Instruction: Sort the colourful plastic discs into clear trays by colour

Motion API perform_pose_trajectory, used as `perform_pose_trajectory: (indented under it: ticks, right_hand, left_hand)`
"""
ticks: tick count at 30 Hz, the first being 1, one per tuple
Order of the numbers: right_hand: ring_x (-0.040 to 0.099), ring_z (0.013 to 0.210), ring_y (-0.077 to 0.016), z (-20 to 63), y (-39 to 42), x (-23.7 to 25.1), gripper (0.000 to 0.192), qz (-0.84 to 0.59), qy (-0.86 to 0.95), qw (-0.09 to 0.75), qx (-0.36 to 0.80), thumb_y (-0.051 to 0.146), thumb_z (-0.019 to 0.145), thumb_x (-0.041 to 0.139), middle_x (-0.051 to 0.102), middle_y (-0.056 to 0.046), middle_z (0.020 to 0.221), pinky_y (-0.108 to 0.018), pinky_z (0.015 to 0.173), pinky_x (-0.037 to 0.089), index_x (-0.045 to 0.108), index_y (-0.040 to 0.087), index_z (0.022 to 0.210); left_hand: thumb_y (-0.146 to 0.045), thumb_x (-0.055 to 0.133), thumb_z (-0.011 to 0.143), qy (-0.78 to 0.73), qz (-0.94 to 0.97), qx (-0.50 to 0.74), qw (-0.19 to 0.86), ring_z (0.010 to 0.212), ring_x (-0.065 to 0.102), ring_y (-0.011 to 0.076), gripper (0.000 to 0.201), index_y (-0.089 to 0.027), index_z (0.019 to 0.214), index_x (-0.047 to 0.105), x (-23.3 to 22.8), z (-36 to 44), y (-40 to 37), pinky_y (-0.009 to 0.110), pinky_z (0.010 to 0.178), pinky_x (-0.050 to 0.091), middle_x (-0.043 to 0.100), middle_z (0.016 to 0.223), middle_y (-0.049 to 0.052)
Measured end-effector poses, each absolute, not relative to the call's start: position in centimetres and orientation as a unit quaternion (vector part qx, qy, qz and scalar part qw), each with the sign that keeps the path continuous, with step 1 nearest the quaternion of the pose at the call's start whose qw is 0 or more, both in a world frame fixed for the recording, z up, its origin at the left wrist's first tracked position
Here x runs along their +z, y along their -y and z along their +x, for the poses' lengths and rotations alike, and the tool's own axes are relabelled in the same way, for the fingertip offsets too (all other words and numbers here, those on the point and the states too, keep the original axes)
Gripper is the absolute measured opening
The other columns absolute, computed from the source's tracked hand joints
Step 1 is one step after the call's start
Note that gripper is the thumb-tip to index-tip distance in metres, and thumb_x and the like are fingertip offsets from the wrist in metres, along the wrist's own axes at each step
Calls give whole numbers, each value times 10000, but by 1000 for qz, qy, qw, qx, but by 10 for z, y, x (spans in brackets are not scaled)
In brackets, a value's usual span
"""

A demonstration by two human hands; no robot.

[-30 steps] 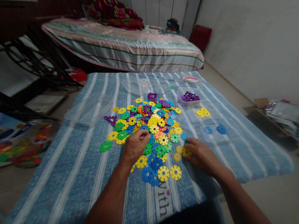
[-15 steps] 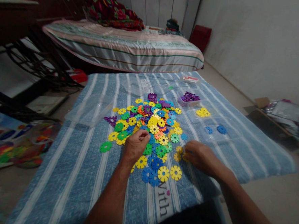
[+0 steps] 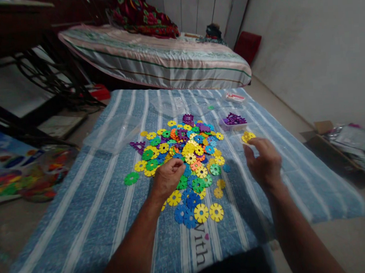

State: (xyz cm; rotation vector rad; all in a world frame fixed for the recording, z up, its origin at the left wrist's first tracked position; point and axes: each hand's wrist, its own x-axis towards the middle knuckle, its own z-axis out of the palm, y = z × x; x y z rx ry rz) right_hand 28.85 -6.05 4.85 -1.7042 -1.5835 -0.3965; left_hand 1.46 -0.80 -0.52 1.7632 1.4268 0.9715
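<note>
My left hand (image 3: 169,176) rests at the near side of a mixed heap of notched plastic discs (image 3: 200,172), its fingers closed together. What they may hold is too small to make out. My right hand (image 3: 262,160) is over the yellow discs (image 3: 248,137) in a clear container at the right. Thumb and fingers pinch there at what looks like a yellow disc, partly hidden by the fingertips. Two loose yellow discs (image 3: 216,212) and several blue discs (image 3: 190,216) lie nearest me on the striped cloth (image 3: 113,223).
A clear box (image 3: 234,121) of purple pieces stands behind the yellow ones. Further back lies a small pack with red contents (image 3: 235,97). Clear plastic lids or bags (image 3: 111,134) spread at the left. A bed (image 3: 165,63) stands beyond the cloth, a cardboard box (image 3: 334,147) at right.
My right hand has moved right and away from me, from the loose yellow discs beside the heap to the yellow container; one disc there is gone. My left hand has stayed put.
</note>
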Motion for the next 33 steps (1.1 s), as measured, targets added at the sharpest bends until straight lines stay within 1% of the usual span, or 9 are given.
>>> perform_pose_trajectory:
  ticks: [3, 5, 7, 12, 17, 20, 22, 28, 33]
  right_hand:
    - [610, 955, -228, 260, 69, 30, 154, -624, 698, 349, -41, 270, 924, 476, 660, -95, 991, -359, 867, 482, 623, 232, 898]
    - [598, 986, -228, 240, 75, 18, 155, -595, 737, 319, 26, 285, 923, 489, 649, -101, 1033, -354, 883, 477, 632, 228, 930]
    - [576, 1017, -239, 224, 77, 11, 163, -580, 758, 290, 64, 303, 921, 501, 633, -112, 1065, -361, 889, 470, 633, 216, 959]
    - [523, 1016, -277, 206, 67, 7, 193, -595, 773, 202, 82, 390, 896, 557, 604, -127, 1030, -406, 861, 457, 609, 205, 892]
    - [523, 1000, -272, 202, 63, 2, 187, -613, 766, 175, 79, 386, 890, 579, 609, -117, 1002, -397, 862, 445, 610, 202, 885]
    - [535, 1000, -255, 202, 64, -4, 155, -602, 773, 189, 69, 341, 896, 571, 619, -109, 994, -373, 872, 444, 623, 198, 866]
    - [548, 978, -236, 203, 65, -8, 156, -589, 775, 220, 58, 304, 909, 546, 629, -103, 973, -352, 862, 447, 629, 193, 838]
    - [584, 822, -179, 214, 64, -6, 260, -543, 773, 328, 17, 232, 945, 469, 656, -73, 854, -300, 771, 461, 639, 182, 756]
    - [611, 790, -180, 251, 48, 13, 232, -539, 765, 351, -18, 243, 929, 499, 674, -69, 813, -290, 737, 477, 649, 188, 761]
  left_hand:
    - [-396, 594, 752, -546, 674, 371, 331, 660, 667, 161, 196, -211, 787, 646, -6, 15, 8, 239, 623, 500, 689, 685, -15]
    - [-400, 596, 753, -544, 673, 373, 335, 666, 669, 163, 202, -209, 791, 647, -7, 15, 7, 237, 618, 501, 687, 687, -10]
    - [-405, 594, 755, -542, 673, 375, 336, 685, 674, 168, 211, -205, 795, 648, -8, 15, 7, 240, 628, 508, 689, 699, -1]
    - [-404, 590, 759, -548, 678, 367, 325, 684, 673, 165, 213, -205, 803, 652, -5, 14, 9, 245, 644, 512, 697, 713, 0]
    - [-394, 590, 758, -551, 678, 365, 323, 651, 660, 152, 196, -213, 800, 651, 0, 16, 11, 233, 632, 507, 690, 684, -22]
    - [-391, 585, 761, -552, 676, 363, 326, 629, 652, 147, 196, -208, 793, 648, 2, 16, 11, 227, 613, 497, 678, 657, -26]
    - [-389, 585, 760, -553, 678, 361, 323, 615, 647, 144, 195, -205, 786, 646, 2, 16, 11, 224, 598, 486, 667, 636, -30]
    - [-375, 579, 764, -551, 683, 360, 316, 607, 641, 136, 188, -201, 782, 646, 0, 16, 10, 218, 589, 470, 655, 625, -35]
    - [-382, 588, 755, -551, 680, 361, 322, 613, 643, 136, 191, -203, 782, 647, -1, 15, 9, 218, 594, 471, 662, 630, -36]
